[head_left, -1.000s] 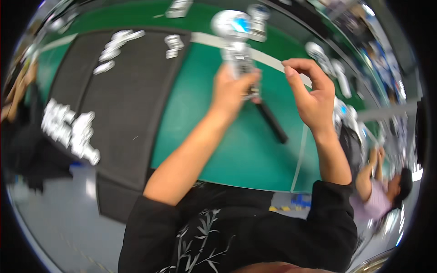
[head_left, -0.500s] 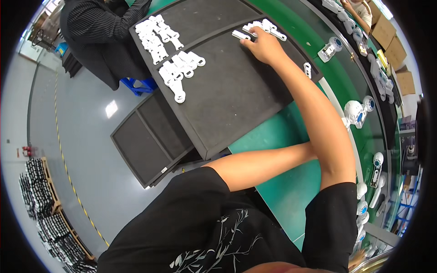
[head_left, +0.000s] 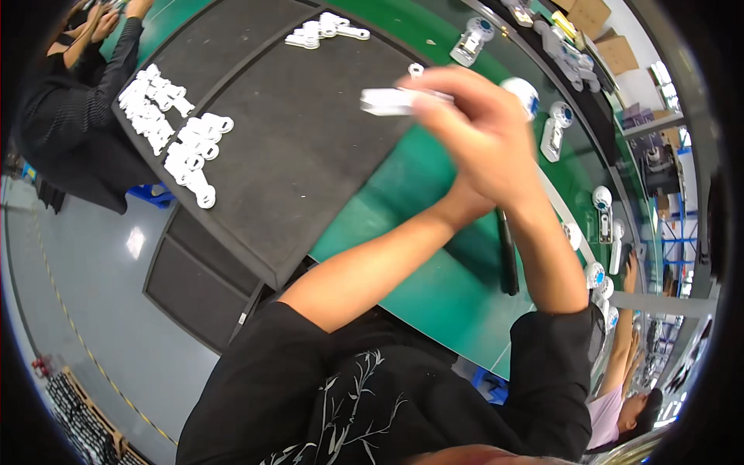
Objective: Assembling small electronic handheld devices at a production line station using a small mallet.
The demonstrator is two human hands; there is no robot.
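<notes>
My right hand (head_left: 488, 136), blurred by motion, is closed on a white plastic casing part (head_left: 387, 101) held above the table's edge. Behind the right wrist lies my left hand (head_left: 467, 200), its fingers hidden. Just beside the wrists is a black rod-shaped handle (head_left: 508, 260); whether the left hand holds it is not visible. Similar white casing parts with ring-shaped ends (head_left: 325, 29) lie in a row on the far side of a dark foam-lined tray (head_left: 302, 163). Another small white part (head_left: 416, 70) shows at the tray's right corner.
Two more groups of white parts (head_left: 198, 151) occupy the tray's left side. A green conveyor with white-and-blue fan-like units (head_left: 556, 132) runs along the right. Another person's dark sleeve (head_left: 120, 70) is at the far left; a second tray (head_left: 205, 279) sits lower, near the floor.
My right hand has come back from the far row toward me, with a white casing part taken from it. The view has shifted to the right, and the black handle has come into sight.
</notes>
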